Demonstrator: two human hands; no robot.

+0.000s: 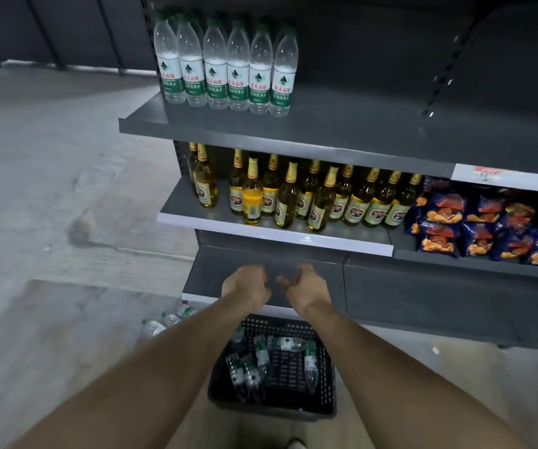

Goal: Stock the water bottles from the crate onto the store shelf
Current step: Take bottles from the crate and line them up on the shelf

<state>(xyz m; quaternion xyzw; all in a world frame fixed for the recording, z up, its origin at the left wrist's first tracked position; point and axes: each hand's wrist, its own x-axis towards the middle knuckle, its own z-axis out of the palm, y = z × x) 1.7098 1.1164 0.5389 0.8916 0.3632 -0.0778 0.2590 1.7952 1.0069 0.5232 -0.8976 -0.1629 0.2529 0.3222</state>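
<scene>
While several clear plastic water bottles with green labels (263,361) lie on their sides in the black perforated plastic crate (326,406) at the lower centre of the frame, neither hand holds one. Most of them lie with their long axes running roughly up and down the picture, caps toward the shelf unit; one bottle near the crate's far wall (285,343) lies crosswise, left to right. A few more bottles (167,322) lie on the grey concrete floor (50,205) just left of the crate.

Both hands hang above and beyond the crate, in front of the dark grey lowest shelf (391,296). The left hand (245,286) has loosely curled fingers clasping nothing. The right hand (306,288) has its fingers bent and slightly apart, also empty. The two hands are near each other, almost touching.

From the fingers, the bottles lie below and nearer the person, so the next reach probably has to come down and back. The left hand sits more over the upright-running cluster at the crate's left; the right hand is nearer the crosswise bottle.

At the upper centre, the grey metal top shelf (342,137) carries a row of standing water bottles (225,66) at its left end, with bare shelf to their right. Below it stand amber glass bottles with gold caps (310,199) and blue snack bags (488,222).
</scene>
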